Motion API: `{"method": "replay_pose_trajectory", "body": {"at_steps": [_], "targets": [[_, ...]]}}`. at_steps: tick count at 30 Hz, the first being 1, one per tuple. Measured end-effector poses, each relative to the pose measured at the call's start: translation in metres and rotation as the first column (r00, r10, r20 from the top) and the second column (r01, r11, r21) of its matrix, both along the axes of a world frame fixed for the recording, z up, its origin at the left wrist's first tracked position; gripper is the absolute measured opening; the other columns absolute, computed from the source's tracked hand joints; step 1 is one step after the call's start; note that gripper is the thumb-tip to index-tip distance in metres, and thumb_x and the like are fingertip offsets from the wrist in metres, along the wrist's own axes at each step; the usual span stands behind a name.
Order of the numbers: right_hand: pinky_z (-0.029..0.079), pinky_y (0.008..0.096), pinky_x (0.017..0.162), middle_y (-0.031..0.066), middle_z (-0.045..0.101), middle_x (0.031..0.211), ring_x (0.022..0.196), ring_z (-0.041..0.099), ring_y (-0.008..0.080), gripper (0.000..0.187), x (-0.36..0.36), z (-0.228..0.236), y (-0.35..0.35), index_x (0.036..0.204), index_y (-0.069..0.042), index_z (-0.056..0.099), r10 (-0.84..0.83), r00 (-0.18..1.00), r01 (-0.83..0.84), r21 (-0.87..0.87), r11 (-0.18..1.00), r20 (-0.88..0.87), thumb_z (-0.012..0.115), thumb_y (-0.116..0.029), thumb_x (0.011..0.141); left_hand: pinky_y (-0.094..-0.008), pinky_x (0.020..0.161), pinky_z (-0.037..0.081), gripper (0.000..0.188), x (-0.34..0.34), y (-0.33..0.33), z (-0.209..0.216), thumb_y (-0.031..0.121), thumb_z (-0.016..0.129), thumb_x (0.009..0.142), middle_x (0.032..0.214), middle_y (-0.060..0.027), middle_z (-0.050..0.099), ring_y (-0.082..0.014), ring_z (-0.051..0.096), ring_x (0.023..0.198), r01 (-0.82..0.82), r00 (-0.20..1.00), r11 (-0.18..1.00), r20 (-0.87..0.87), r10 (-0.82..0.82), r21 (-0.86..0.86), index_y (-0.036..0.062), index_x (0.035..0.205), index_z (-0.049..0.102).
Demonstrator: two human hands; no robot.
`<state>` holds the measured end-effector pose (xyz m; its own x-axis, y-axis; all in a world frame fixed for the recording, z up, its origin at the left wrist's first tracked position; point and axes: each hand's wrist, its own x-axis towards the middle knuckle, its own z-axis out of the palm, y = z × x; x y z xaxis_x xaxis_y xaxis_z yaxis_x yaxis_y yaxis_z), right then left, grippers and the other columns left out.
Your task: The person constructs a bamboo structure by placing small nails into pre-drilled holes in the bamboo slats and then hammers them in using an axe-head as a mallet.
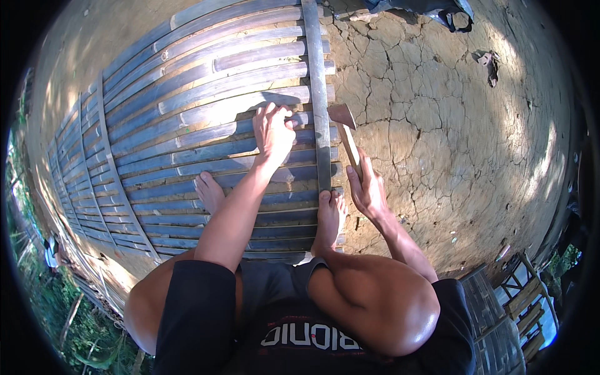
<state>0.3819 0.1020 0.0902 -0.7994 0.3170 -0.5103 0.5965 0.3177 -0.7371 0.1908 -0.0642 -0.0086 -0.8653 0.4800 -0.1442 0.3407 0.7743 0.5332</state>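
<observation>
My left hand (274, 134) lies over a bamboo slat (215, 132), its fingers curled at the far side and its thumb toward the right. Whether anything small is pinched under the fingertips is hidden. In my right hand (369, 190) is a small hatchet (347, 145), its pale wooden handle wrapped by the fingers. The hatchet's rusty metal head (342, 116) points away from me, just right of a flat bamboo crosspiece (317, 81). That crosspiece runs across the slat ends of a large bamboo panel (250, 172) lying on the ground.
My bare feet stand on the panel, the right foot (330, 219) by the crosspiece and the left (209, 192) on the slats. More crosspieces (109, 156) span the panel's left part. Cracked dry earth (425, 131) spreads to the right. A dark crumpled sheet (437, 11) lies far off.
</observation>
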Motion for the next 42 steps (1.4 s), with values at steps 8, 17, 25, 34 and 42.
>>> {"method": "replay_pose_trajectory", "body": {"at_steps": [8,17,25,34,42], "targets": [[0.055,0.0497,0.063,0.0303,0.067,0.091,0.075,0.068,0.0473,0.048,-0.008,-0.019,0.002,0.144,-0.004,0.035,0.153,0.968,-0.165,0.043,0.985,0.200,0.054,-0.013,0.101,-0.0463,0.089,0.041,0.026,0.004,0.003,0.003,0.007,0.073,0.074,0.103,-0.0118,0.058,-0.0313,0.052,0.101,-0.017,0.999,0.998,0.026,0.019,-0.066,0.0103,0.099,0.068],[0.057,0.0426,0.067,0.0240,0.067,0.105,0.079,0.071,0.0391,0.043,0.017,-0.036,0.004,0.135,-0.002,0.049,0.217,0.832,-0.053,0.317,0.947,-0.511,0.064,-0.008,0.094,-0.0484,0.094,0.040,0.043,0.005,0.001,-0.004,0.011,0.074,0.077,0.114,-0.0159,0.059,-0.0340,0.051,0.107,-0.005,0.999,0.996,-0.037,0.001,-0.088,0.0106,0.119,0.069],[0.056,0.0441,0.065,0.0289,0.068,0.091,0.076,0.071,0.0423,0.049,0.020,-0.050,0.004,0.143,0.001,0.040,0.172,0.938,-0.101,0.239,0.966,-0.301,0.059,-0.013,0.100,-0.0473,0.092,0.041,0.025,0.004,0.001,0.000,0.007,0.076,0.076,0.103,-0.0110,0.057,-0.0314,0.052,0.103,-0.029,0.998,0.999,-0.059,0.027,-0.028,0.0102,0.100,0.069],[0.047,0.0402,0.052,0.0227,0.062,0.075,0.055,0.055,0.0236,0.042,0.013,-0.032,-0.004,0.139,0.001,0.041,0.124,0.851,0.006,0.245,0.969,-0.511,0.056,-0.009,0.101,-0.0462,0.092,0.040,0.020,0.006,0.000,-0.004,0.011,0.075,0.076,0.103,-0.0106,0.057,-0.0313,0.052,0.103,-0.048,0.987,0.999,-0.149,0.051,0.023,0.0131,0.095,0.070],[0.056,0.0475,0.057,0.0294,0.069,0.091,0.073,0.072,0.0399,0.044,0.004,-0.033,0.011,0.140,-0.006,0.040,0.024,0.994,-0.039,0.138,0.990,0.109,0.056,-0.015,0.101,-0.0469,0.091,0.041,0.019,0.002,0.001,0.001,0.010,0.073,0.077,0.105,-0.0109,0.057,-0.0319,0.052,0.103,-0.029,0.999,1.000,-0.028,0.029,0.006,0.0124,0.095,0.068]]}}
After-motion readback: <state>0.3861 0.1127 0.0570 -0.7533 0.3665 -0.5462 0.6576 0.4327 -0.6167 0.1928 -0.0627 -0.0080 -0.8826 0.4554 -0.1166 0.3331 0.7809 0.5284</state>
